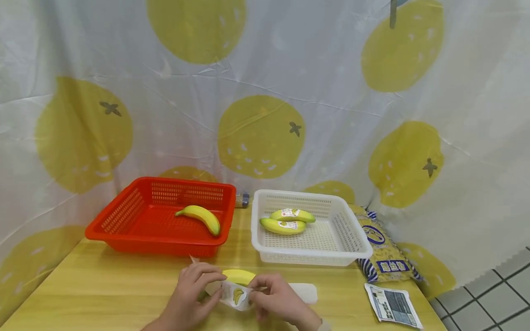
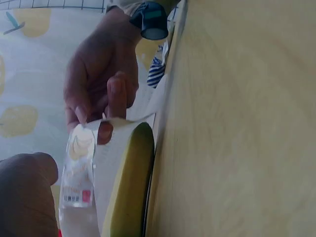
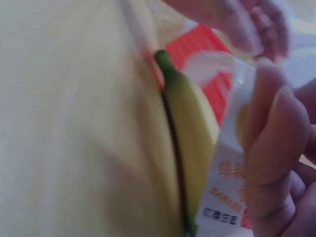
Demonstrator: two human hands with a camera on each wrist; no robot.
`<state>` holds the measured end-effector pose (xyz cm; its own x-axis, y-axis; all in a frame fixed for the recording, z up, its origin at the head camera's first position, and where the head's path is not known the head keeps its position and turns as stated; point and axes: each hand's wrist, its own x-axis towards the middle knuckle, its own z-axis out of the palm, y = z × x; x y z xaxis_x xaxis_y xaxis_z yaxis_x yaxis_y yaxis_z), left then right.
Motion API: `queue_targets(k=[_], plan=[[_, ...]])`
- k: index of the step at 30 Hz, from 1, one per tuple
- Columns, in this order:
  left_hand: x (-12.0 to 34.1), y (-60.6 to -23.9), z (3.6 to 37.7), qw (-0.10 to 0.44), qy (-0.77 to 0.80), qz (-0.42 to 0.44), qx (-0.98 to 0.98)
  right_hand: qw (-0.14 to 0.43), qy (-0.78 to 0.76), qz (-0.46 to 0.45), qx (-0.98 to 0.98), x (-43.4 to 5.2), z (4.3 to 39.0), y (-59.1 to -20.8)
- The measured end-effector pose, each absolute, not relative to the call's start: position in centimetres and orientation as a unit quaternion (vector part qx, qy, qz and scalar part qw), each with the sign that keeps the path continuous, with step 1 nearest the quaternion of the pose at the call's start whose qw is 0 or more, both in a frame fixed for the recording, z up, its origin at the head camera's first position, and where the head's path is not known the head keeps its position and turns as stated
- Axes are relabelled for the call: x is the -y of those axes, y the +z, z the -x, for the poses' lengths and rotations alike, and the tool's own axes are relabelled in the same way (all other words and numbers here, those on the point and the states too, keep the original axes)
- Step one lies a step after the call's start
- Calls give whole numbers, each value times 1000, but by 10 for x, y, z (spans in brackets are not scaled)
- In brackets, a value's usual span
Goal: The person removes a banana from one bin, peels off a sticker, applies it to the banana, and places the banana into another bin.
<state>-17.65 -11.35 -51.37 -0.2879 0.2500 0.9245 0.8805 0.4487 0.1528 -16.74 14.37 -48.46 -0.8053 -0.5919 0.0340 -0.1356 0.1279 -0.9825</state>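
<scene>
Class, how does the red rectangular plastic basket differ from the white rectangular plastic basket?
The red basket holds one yellow, curved banana with no visible label; the white basket holds two labelled yellow bananas. The red basket looks wider than the white basket. Both have perforated walls and open tops.

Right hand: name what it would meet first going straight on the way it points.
The white printed label strip, which the right hand pinches; past it, probably the left hand opposite. The curved yellow banana beside the strip lies close to that line, but depth is unclear.
</scene>
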Motion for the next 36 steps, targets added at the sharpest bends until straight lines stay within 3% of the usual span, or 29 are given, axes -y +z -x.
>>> queue_targets(k=[4,16,27,36], plan=[[108,-509,175,493,-350,450,657,186,-623,244,-719,-136,166,-487],[113,-519,163,367,-360,407,755,172,-630,273,-707,-124,160,-490],[116,-518,164,316,-375,416,766,183,-619,288,-707,-122,158,-489],[115,-517,162,320,-375,415,765,183,-614,288,-712,-122,157,-488]])
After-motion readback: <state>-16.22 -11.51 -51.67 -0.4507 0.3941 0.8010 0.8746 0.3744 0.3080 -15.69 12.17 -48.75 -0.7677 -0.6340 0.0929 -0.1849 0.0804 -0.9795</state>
